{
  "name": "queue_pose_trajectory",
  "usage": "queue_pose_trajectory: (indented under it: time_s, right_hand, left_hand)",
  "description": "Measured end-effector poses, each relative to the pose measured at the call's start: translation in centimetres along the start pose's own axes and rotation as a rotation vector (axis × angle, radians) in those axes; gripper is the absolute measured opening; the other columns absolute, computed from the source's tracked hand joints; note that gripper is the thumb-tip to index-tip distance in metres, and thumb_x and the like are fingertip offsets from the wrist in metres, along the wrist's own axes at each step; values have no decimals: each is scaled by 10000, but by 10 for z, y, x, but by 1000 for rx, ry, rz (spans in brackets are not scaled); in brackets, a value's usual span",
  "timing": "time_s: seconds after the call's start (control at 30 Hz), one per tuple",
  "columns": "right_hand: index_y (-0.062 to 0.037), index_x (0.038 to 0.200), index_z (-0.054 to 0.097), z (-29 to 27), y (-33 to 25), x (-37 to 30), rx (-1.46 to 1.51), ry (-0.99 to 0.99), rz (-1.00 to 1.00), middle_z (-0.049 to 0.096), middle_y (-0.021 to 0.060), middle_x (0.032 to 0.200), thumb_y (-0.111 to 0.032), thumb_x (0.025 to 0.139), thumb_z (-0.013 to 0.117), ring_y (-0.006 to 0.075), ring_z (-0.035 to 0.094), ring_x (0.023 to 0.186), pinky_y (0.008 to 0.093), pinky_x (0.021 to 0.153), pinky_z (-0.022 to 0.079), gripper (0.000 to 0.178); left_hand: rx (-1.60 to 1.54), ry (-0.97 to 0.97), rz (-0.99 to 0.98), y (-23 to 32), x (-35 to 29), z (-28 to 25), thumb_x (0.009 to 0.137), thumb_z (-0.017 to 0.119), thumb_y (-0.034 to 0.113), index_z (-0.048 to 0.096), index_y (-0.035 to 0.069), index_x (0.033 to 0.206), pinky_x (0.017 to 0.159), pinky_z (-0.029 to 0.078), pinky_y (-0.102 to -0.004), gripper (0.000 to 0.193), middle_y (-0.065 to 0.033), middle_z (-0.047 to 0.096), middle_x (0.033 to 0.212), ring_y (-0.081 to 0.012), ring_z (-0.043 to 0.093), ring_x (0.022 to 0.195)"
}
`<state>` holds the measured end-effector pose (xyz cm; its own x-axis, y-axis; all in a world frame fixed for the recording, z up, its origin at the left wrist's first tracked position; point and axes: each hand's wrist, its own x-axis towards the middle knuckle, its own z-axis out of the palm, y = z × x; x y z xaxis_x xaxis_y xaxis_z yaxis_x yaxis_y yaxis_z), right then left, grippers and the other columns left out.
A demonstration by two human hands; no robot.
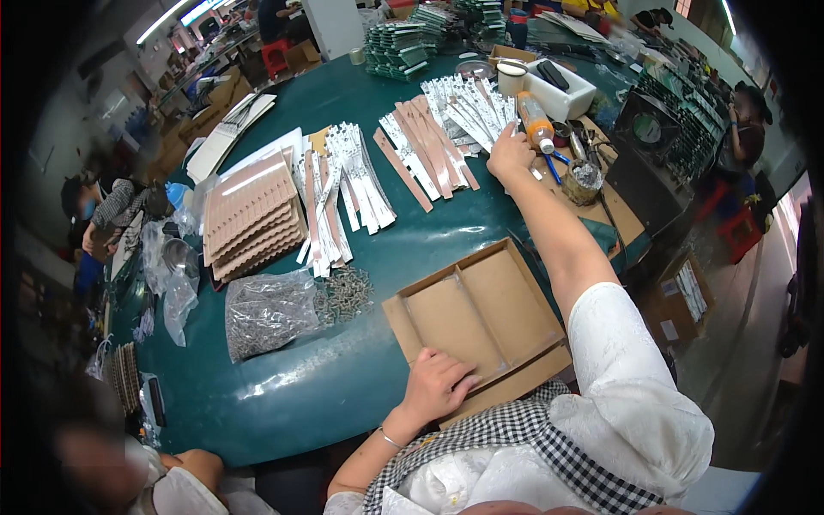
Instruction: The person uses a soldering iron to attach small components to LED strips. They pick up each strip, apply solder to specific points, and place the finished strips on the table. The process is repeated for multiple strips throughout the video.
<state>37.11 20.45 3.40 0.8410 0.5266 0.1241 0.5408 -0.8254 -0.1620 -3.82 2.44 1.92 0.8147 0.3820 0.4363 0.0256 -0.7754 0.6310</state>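
On a broad, smooth, dark-green table, reaching seems easiest with the shallow, brown cardboard box kept steady and the fanned pile of long, flat, white and tan-pink strips undragged; the box, open-topped with a raised divider, sits at the table's near edge; the strips lie beyond it; the left hand curls loosely at the box's near side; the right hand reaches the pile's right end; whether either grips, I cannot tell.
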Motion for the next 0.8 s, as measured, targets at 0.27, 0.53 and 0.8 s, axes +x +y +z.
queue_pose_trajectory:
  time_s: [0.27, 0.53, 0.8]
  right_hand:
    - [-41, 1548, 261, -5, 1, 14, 75, -32, -5, 475, 273, 1387, -212, 958, 539, 373, 581, 1219, 498, 963, 500, 674]
    - [20, 1326, 502, -53, 27, 23, 154, -145, -108, 602, 274, 1306, -211, 792, 697, 380, 595, 1228, 443, 1028, 481, 614]
    - [40, 1341, 461, -46, 22, 20, 215, 25, -142, 618, 307, 1250, -257, 784, 702, 439, 599, 1186, 480, 1017, 472, 676]
  left_hand:
    - [-13, 11, -4, 0, 1, 0, 777, 778, 148, 707, 71, 866, 753, 425, -364, 138, -58, 652, 737, -231, 603, 693]
    - [-45, 34, -34, -3, -4, 4, 759, 777, 124, 719, 86, 899, 796, 422, -381, 156, -52, 669, 757, -225, 612, 711]
    - [-38, 29, -46, -1, -2, 3, 769, 761, 119, 720, 90, 897, 804, 425, -384, 137, -47, 670, 759, -224, 610, 714]
